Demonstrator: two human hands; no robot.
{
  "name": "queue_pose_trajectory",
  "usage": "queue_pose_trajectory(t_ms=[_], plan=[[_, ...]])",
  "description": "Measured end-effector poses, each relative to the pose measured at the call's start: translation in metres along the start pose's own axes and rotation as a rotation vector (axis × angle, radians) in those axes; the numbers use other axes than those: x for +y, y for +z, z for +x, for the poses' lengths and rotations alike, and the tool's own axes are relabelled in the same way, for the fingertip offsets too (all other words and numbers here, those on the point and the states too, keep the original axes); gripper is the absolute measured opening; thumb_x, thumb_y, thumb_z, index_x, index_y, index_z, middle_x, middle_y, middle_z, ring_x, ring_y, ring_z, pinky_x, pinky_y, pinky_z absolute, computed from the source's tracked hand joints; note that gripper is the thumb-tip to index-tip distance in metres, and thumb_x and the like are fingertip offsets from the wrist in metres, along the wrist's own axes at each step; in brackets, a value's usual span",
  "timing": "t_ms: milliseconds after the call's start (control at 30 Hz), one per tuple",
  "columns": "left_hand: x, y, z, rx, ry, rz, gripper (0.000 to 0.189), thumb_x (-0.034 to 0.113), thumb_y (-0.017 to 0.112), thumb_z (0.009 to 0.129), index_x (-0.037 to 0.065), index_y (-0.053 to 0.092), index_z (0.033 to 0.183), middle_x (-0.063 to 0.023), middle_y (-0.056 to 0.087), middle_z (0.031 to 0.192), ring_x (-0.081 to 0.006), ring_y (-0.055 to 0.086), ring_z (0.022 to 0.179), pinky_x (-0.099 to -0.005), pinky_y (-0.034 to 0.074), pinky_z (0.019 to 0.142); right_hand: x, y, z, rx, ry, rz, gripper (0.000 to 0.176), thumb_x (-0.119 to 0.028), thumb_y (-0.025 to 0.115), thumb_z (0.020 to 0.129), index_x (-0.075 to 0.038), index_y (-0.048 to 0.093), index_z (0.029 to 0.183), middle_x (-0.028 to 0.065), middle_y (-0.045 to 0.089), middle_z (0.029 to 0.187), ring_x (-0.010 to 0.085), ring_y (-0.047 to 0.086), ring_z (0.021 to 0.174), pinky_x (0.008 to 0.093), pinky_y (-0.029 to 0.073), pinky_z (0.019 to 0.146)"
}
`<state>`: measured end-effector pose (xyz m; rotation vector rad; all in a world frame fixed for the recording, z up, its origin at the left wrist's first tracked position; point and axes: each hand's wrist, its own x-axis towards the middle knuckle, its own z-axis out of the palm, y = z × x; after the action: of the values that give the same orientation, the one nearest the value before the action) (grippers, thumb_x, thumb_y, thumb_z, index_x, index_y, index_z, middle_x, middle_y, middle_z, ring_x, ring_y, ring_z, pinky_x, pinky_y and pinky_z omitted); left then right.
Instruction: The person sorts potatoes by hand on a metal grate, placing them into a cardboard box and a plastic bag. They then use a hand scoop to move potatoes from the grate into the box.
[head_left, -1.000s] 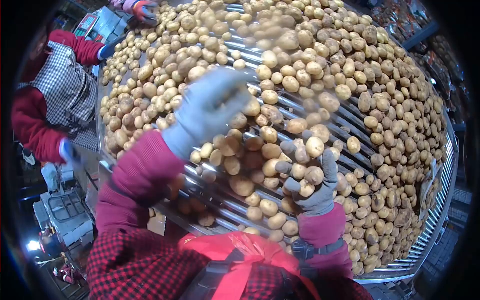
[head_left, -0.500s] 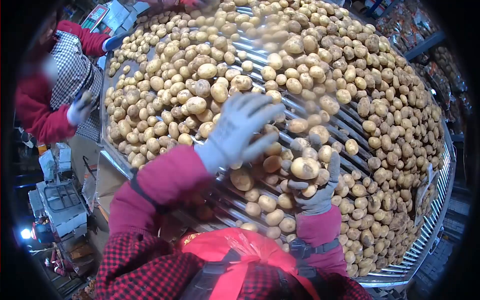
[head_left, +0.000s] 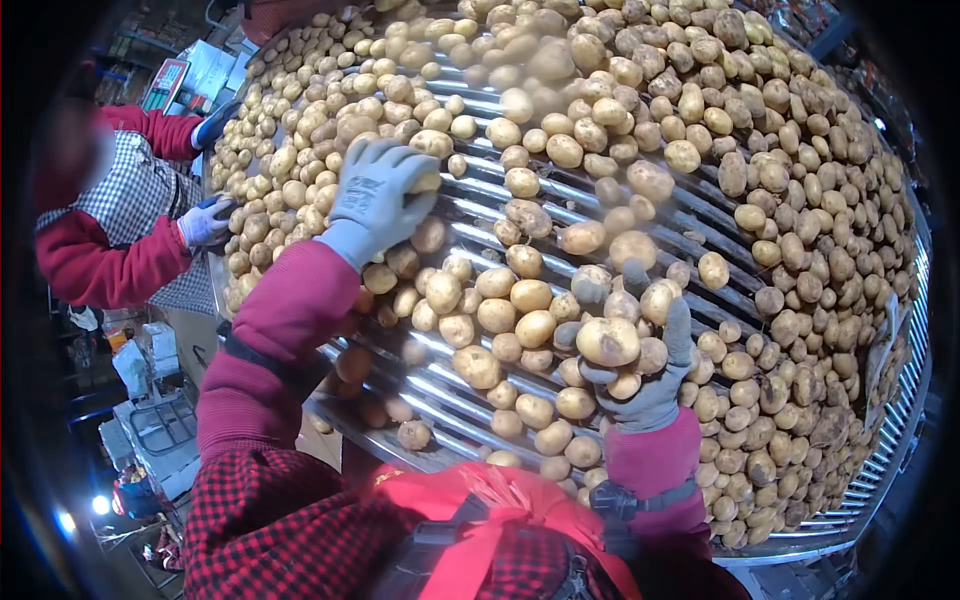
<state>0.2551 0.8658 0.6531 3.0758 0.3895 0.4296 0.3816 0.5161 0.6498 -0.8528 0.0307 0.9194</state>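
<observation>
Pale potatoes cover a slatted metal table. My left hand, in a grey glove, rests on the pile at centre left, its fingers curled round a potato that shows partly between fingers and thumb. On the right, my right hand, in a dirtier grey glove, is turned palm up. Its bent fingers cradle several potatoes, and a larger potato lies on top. Loose potatoes lie on the slats just left of that hand.
Across the left edge stands a co-worker in a checked apron, whose gloved hand touches the table's rim. A dense heap of potatoes fills the right side. Boxes stand at lower left, with a scale at upper left.
My left hand has moved left and away from me, and its spread fingers have closed round a potato. My right hand keeps its potatoes. The co-worker's near hand has come to the table's rim.
</observation>
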Motion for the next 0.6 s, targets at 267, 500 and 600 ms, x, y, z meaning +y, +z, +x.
queue_pose_trajectory(t_ms=[267, 500, 600], plan=[[-0.071, -0.024, 0.015, 0.023, -0.196, 0.268, 0.031, 0.021, 0.069, 0.088, 0.016, 0.069, 0.118, -0.0047, 0.071, 0.113, -0.0291, 0.063, 0.114, -0.0529, 0.042, 0.102, 0.004, 0.009, -0.001, -0.006, 0.011, 0.014, 0.056, -0.052, 0.051, 0.105, -0.014, 0.051, 0.146, 0.0104, 0.061, 0.132, 0.0256, 0.068, 0.098, 0.0333, 0.058, 0.063], [-0.024, 0.041, 0.049, -0.208, -0.166, 0.049, 0.048, 0.03, 0.071, 0.091, 0.018, 0.059, 0.137, -0.0169, 0.066, 0.113, -0.039, 0.067, 0.105, -0.0509, 0.052, 0.089, 0.002, 0.025, -0.003, -0.04, 0.036, 0.059, 0.055, -0.05, 0.055, 0.104, -0.013, 0.051, 0.145, 0.0104, 0.061, 0.131, 0.0255, 0.067, 0.099, 0.0361, 0.061, 0.069], [-0.018, 0.023, 0.03, -0.111, -0.255, -0.064, 0.05, 0.034, 0.075, 0.091, 0.017, 0.061, 0.135, -0.0164, 0.067, 0.117, -0.0368, 0.068, 0.105, -0.0494, 0.054, 0.091, 0.002, 0.042, -0.002, -0.13, -0.005, 0.067, 0.045, -0.017, 0.07, 0.095, -0.003, 0.052, 0.133, 0.0142, 0.061, 0.129, 0.0261, 0.067, 0.108, 0.0396, 0.061, 0.085]])
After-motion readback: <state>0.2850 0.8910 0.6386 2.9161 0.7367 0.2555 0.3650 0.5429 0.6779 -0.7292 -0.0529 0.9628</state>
